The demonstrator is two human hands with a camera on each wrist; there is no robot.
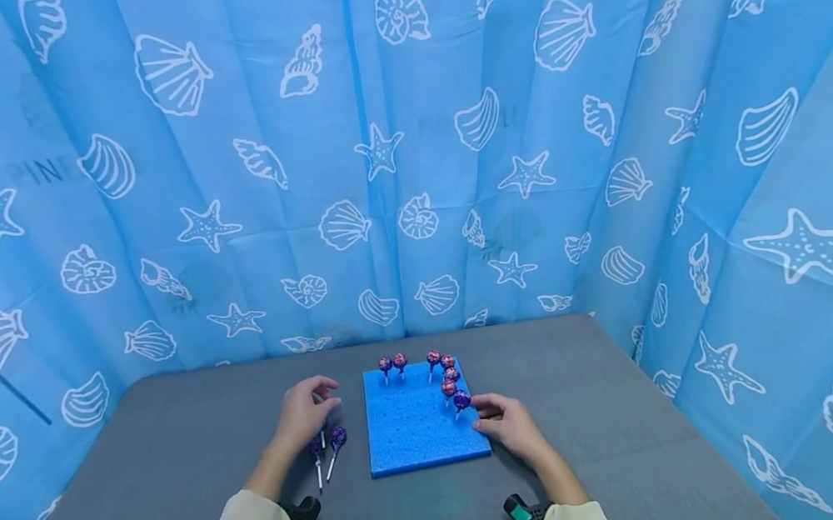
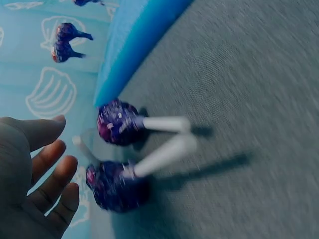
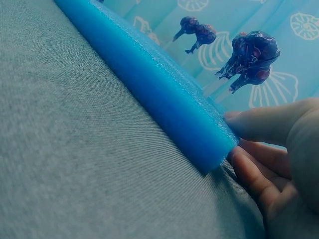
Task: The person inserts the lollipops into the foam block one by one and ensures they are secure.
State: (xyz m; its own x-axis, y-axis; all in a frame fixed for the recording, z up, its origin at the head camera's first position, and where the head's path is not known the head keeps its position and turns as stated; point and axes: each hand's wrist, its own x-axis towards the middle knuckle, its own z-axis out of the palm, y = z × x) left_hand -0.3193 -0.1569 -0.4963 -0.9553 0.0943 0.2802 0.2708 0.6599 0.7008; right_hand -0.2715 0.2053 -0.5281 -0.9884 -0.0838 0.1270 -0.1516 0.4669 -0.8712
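My left hand, its fingers loosely bent with nothing between them, hovers left of a blue foam board. Below it, purple-wrapped lollipops lie on the table. In the left wrist view two of these lollipops show whole, and another white stick pokes out behind them. My right hand pinches the board's right edge, thumb on top and fingers against the side. Several lollipops stand upright in the board, along its back and right side. The nearest upright lollipop is beside my right fingertips.
A grey cloth-covered table carries everything. Behind it and on both sides hangs a blue curtain with white shell and starfish prints. Each wrist wears a black camera mount.
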